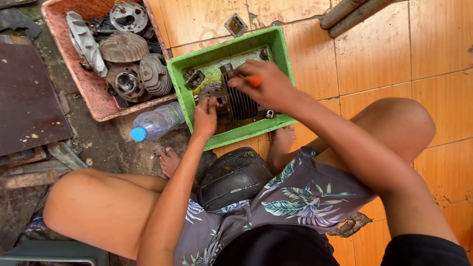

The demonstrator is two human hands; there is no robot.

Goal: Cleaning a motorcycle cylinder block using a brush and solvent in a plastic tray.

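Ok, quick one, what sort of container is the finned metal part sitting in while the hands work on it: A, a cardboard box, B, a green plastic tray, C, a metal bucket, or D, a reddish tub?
B: the finned metal part sits inside the green plastic tray, steadied by the left hand, with the right hand on top holding an orange-handled tool.
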